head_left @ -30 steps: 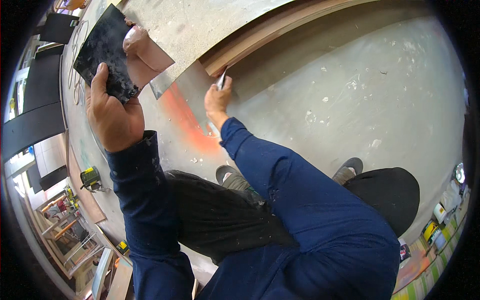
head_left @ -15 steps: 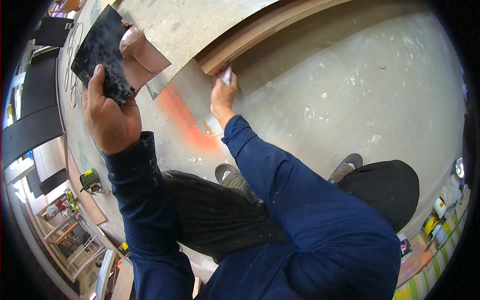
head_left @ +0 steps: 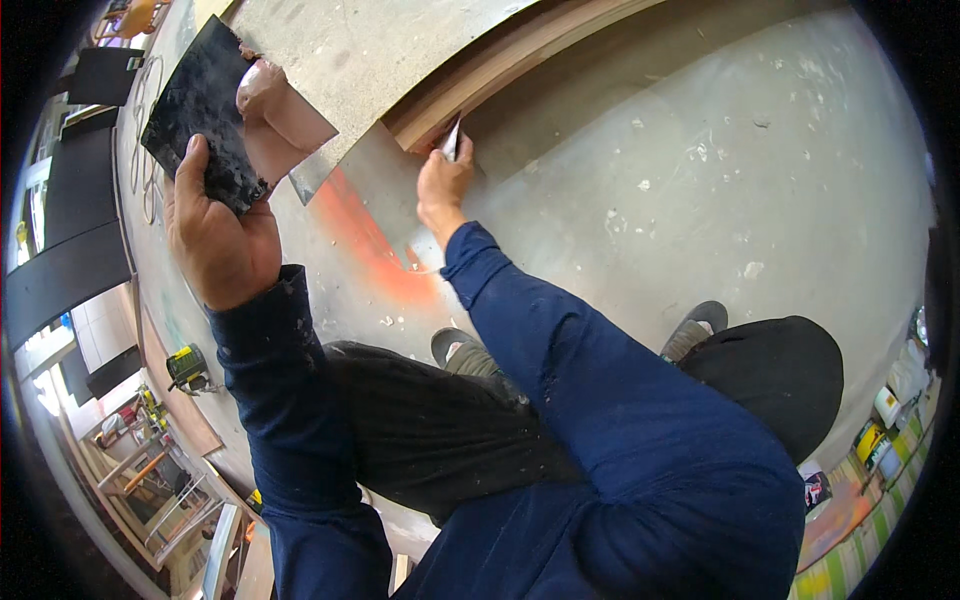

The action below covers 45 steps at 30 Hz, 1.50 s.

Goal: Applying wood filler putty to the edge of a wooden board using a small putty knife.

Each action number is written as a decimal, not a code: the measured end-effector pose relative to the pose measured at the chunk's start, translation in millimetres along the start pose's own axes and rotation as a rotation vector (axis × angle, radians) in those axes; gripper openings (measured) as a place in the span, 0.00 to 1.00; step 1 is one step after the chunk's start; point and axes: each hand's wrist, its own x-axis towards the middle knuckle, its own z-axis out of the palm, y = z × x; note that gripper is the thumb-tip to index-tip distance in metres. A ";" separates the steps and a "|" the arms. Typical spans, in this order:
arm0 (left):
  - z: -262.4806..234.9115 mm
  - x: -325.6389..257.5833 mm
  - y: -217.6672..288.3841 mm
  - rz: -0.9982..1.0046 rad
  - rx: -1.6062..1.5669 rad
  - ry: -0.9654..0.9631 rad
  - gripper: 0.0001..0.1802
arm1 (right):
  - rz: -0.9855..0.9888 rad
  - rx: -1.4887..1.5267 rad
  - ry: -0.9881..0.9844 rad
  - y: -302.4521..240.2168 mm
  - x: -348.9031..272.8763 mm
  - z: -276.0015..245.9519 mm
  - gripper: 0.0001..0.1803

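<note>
My left hand (head_left: pixel 225 245) grips a black, smeared flat board (head_left: pixel 190 105) at its lower edge, thumb on top. A lump of pinkish-brown putty (head_left: pixel 268 90) sits on the board, with a smooth layer spread toward the right corner. My right hand (head_left: pixel 443 185) is closed around a small pale scraper (head_left: pixel 452 142), its handle hidden in the fingers. The tool's tip is at the near end of a wooden edge strip (head_left: pixel 500 70), beside a reddish-brown patch; whether it touches the wood I cannot tell.
Below lies a grey floor (head_left: pixel 640 240) with white specks and an orange paint streak (head_left: pixel 365 245). My shoes are on it. A dark green-and-yellow device (head_left: pixel 186 368) stands at left; containers (head_left: pixel 872 445) line the right, by a green-striped sheet (head_left: pixel 880 515).
My right hand has shifted slightly left, and the scraper is turned more upright, its tip at the wood's end. The left hand and the board are nearly still.
</note>
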 end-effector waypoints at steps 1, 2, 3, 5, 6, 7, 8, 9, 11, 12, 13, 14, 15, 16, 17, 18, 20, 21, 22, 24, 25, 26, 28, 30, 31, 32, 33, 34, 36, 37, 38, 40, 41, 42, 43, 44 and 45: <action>-0.4 -0.3 0.0 0.041 0.064 -0.038 0.16 | -0.031 -0.049 -0.015 0.5 -6.3 7.7 0.26; -0.8 -1.5 -0.2 0.068 0.125 -0.057 0.15 | -0.060 -0.090 -0.012 2.4 -14.6 12.0 0.25; -0.4 -1.7 -0.8 0.104 0.259 -0.039 0.14 | -0.096 -0.128 -0.009 4.1 -20.7 14.5 0.25; 0.0 -3.7 -2.7 0.061 0.096 -0.086 0.15 | -0.063 -0.093 -0.075 8.5 -26.2 3.6 0.25; 0.0 -3.6 -3.8 0.043 0.054 -0.088 0.16 | 0.002 -0.016 -0.145 9.6 -24.4 -8.5 0.25; 0.0 -3.1 -4.9 0.067 0.122 -0.082 0.15 | 0.069 0.064 -0.200 9.1 -20.3 -18.4 0.25; -0.5 -1.8 -5.5 0.094 0.190 -0.071 0.15 | 0.127 0.124 -0.137 6.6 -12.0 -21.4 0.25; -1.9 -1.9 -6.2 0.168 0.310 -0.108 0.16 | 0.254 0.180 -0.048 3.1 -5.0 -23.0 0.25; -2.1 5.5 -4.8 0.260 0.478 -0.145 0.16 | 0.223 0.209 -0.104 -7.6 9.1 -22.5 0.25; -2.8 4.5 -4.8 0.267 0.543 -0.130 0.15 | 0.174 0.168 -0.096 -12.6 9.6 -16.4 0.26; -2.1 6.2 -3.4 0.250 0.443 -0.171 0.15 | 0.153 0.134 -0.074 -17.2 7.2 -9.2 0.27; -1.5 4.7 -3.2 0.167 0.300 -0.151 0.15 | 0.095 0.120 -0.060 -20.6 2.6 -2.3 0.28; -0.4 1.8 -3.2 0.089 0.237 -0.097 0.15 | 0.012 -0.034 0.044 -22.2 -5.4 9.6 0.26; 1.8 0.0 -2.7 0.042 0.082 -0.098 0.15 | -0.044 -0.107 -0.008 -21.3 -16.0 10.4 0.25; 4.6 -1.6 -2.3 0.004 0.006 -0.067 0.15 | -0.065 -0.177 -0.070 -18.0 -26.6 7.9 0.25; 7.8 -2.6 -2.6 -0.002 -0.060 -0.079 0.16 | -0.112 -0.185 -0.171 -13.0 -34.0 -2.1 0.24; 12.9 -2.7 -3.3 -0.033 -0.052 -0.021 0.14 | -0.176 -0.201 -0.386 -0.7 -40.1 -27.2 0.24; 14.0 -2.2 -3.3 -0.008 -0.036 -0.036 0.14 | -0.147 -0.200 -0.312 4.4 -34.4 -33.6 0.24; 14.2 -1.1 -2.5 0.036 0.068 -0.053 0.13 | -0.118 -0.196 -0.237 8.5 -27.4 -37.3 0.24; 12.3 0.9 -1.6 0.123 0.267 -0.084 0.12 | -0.131 -0.194 -0.021 12.8 -13.2 -33.5 0.23; 10.4 1.4 -1.1 0.098 0.190 -0.116 0.12 | -0.182 -0.145 -0.011 13.2 -10.3 -27.7 0.23; 9.1 1.2 -1.9 0.042 0.080 -0.100 0.12 | -0.157 -0.113 -0.020 11.6 -6.6 -19.8 0.23; 7.2 0.9 -2.1 -0.001 -0.025 -0.087 0.12 | -0.245 -0.151 0.027 7.8 -13.5 -2.5 0.22; 6.7 0.0 -2.5 0.010 -0.004 -0.097 0.12 | -0.327 -0.242 -0.002 5.9 -34.5 7.2 0.23; 7.2 -0.2 -2.4 0.005 -0.017 -0.096 0.12 | -0.324 -0.302 -0.039 5.4 -42.8 8.8 0.23; 7.9 0.2 -2.3 0.000 -0.030 -0.098 0.12 | -0.248 -0.287 -0.193 6.4 -48.9 -2.6 0.25; 8.6 0.6 -2.0 -0.008 -0.052 -0.111 0.12 | -0.323 -0.271 -0.200 7.4 -48.7 -11.9 0.25; 8.4 0.4 -1.4 -0.010 -0.040 -0.115 0.12 | -0.366 -0.276 -0.231 8.8 -47.1 -21.5 0.25; 6.7 0.0 -0.3 -0.021 -0.030 -0.102 0.12 | -0.355 -0.291 -0.187 11.8 -37.5 -32.7 0.27; 4.9 -0.9 0.1 -0.007 -0.038 -0.147 0.13 | -0.397 -0.310 -0.138 13.3 -31.8 -32.7 0.28; 3.7 -1.1 0.0 0.002 -0.039 -0.159 0.13 | -0.414 -0.330 -0.088 14.1 -25.7 -30.5 0.29; 0.7 -1.5 -0.4 0.017 -0.014 -0.154 0.13 | -0.461 -0.359 -0.069 15.4 -20.6 -18.8 0.32; -0.7 -1.8 -0.8 0.021 0.013 -0.133 0.14 | -0.454 -0.396 -0.093 16.3 -24.0 -8.1 0.32; -2.0 -2.2 -0.8 0.044 0.032 -0.159 0.14 | -0.451 -0.426 -0.099 17.3 -32.0 6.3 0.32; -2.8 -2.0 -0.9 0.029 0.032 -0.121 0.14 | -0.376 -0.467 -0.131 17.8 -39.2 17.3 0.32; -3.3 -1.5 -1.0 0.032 0.024 -0.133 0.14 | -0.483 -0.429 -0.143 19.2 -52.0 23.2 0.31; -3.4 -1.0 -1.1 0.033 0.019 -0.140 0.14 | -0.525 -0.416 -0.150 20.1 -64.9 25.3 0.31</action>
